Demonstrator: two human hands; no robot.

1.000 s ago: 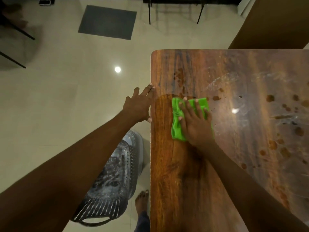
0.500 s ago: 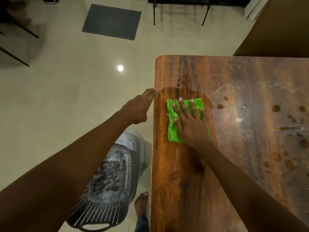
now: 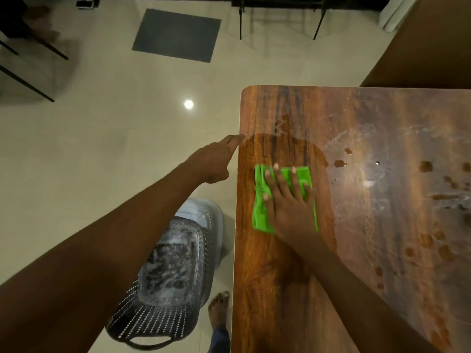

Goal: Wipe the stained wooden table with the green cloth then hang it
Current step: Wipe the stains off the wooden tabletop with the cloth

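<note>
The green cloth (image 3: 283,200) lies folded on the wooden table (image 3: 280,289), near the table's left edge and about midway along it. The right hand (image 3: 290,205) presses flat on top of the cloth with its fingers (image 3: 276,178) spread apart, palm down, covering the cloth's near right part. The left hand (image 3: 214,161) is off to the left of the table, fingers together and extended, with the fingertips touching the table's left edge just beyond the cloth. Around the cloth the wood looks dark and wet. To the right, brown stains (image 3: 425,166) dot the surface amid pale smears. On the tiled floor (image 3: 102,149) near the table's left side stands a grey plastic basket (image 3: 168,271), and a bare foot (image 3: 219,309) shows beside it. A dark mat (image 3: 177,35) lies far across the floor.
</note>
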